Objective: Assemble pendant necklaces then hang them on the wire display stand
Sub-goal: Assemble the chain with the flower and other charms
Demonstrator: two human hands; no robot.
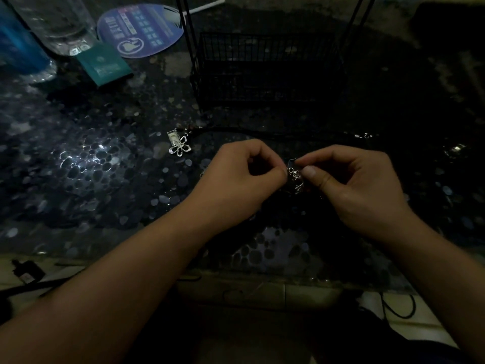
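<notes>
Light is very low; detail is limited. Both my hands are over the dark pebble-patterned tabletop [86,164], close together near its front edge.

My left hand [236,177] has its fingers curled in, thumb and forefinger pinching one side of a small silver pendant fitting [295,174]. My right hand [351,185] is likewise curled, its thumb and forefinger pinching the other side of the same piece. The fitting sits between the two sets of fingertips, raised a little off the table; a thin wire hook shows at its top. I cannot tell its exact shape.

A silver flower pendant [180,147] lies flat on the table to the left of my left hand, well apart from it, with a small clear rectangular piece [172,135] touching its upper edge. A black cord [262,132] runs along the table beyond my hands.

The black wire display stand [265,67] is behind, its mesh basket base resting on the table.

Far left: a blue bottle [18,40], a clear plastic bottle [60,24], a teal packet [105,64] and a round printed fan [141,30].
</notes>
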